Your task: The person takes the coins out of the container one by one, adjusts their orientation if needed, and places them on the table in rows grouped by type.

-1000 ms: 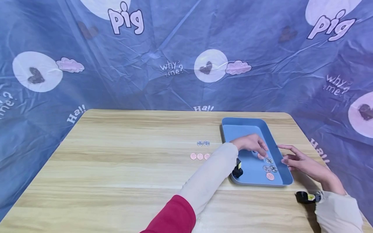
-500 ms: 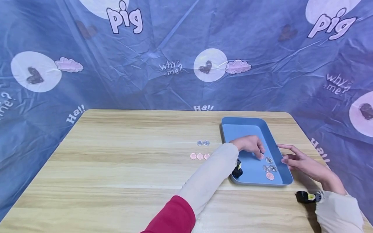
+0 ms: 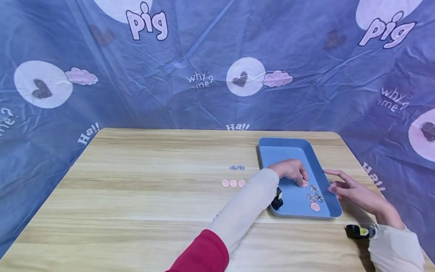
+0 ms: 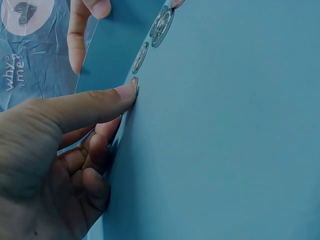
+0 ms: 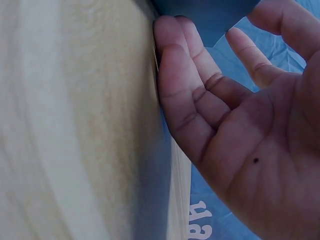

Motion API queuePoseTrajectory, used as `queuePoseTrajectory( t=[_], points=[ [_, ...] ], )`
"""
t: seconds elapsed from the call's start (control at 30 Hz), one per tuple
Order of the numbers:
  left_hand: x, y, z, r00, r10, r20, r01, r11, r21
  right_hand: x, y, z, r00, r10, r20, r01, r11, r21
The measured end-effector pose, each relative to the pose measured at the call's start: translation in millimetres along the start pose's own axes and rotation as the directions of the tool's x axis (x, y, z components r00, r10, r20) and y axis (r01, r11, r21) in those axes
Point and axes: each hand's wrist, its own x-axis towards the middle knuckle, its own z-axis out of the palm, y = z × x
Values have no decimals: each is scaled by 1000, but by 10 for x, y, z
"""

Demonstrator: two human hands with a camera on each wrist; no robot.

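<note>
A blue rectangular tray (image 3: pixel 283 153) lies on the right of the table. My left hand (image 3: pixel 290 169) reaches into it, thumb and fingertips pinching the edge of a copper coin (image 3: pixel 304 183) on its floor. The left wrist view shows the left thumb (image 4: pixel 95 105) against that coin, with the other fingers curled behind. Nearby in the tray lie silver coins (image 3: pixel 314 188) and another copper coin (image 3: pixel 315 206). At the tray's right wall, my right hand (image 3: pixel 357 193) grips the rim, thumb over the edge; its fingers (image 5: pixel 175 75) bend along the outside.
Left of the tray, two silver coins (image 3: pixel 236 168) sit side by side on the wooden table (image 3: pixel 136 196). Closer to me is a row of copper coins (image 3: pixel 233 183); the left sleeve (image 3: pixel 249 200) may hide its right end. A blue printed cloth (image 3: pixel 176 102) hangs behind.
My left fingertips have moved slightly down and left onto the copper coin, which shifted a little. The right hand keeps its place at the tray wall.
</note>
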Motion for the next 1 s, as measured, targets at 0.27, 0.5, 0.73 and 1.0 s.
queuePoseTrajectory(
  t=[0.27, 0.5, 0.73, 1.0],
  points=[
    [2, 8, 1, 1000, -15, -1, 15, 999, 46, -4, -2, 7, 1000, -9, 9, 9, 1000, -3],
    [9, 30, -2, 1000, -20, 2, 19, 995, 94, -12, -9, 5, 1000, 3, -5, -3, 1000, -22],
    [-30, 94, -12, 999, -54, 0, 53, 982, 184, -2, -8, -9, 1000, 12, -15, -13, 999, -37],
    [-70, 173, 15, 997, -63, -39, 72, 953, 295, 0, -10, -6, 1000, 4, -6, -4, 1000, -27]
  ],
)
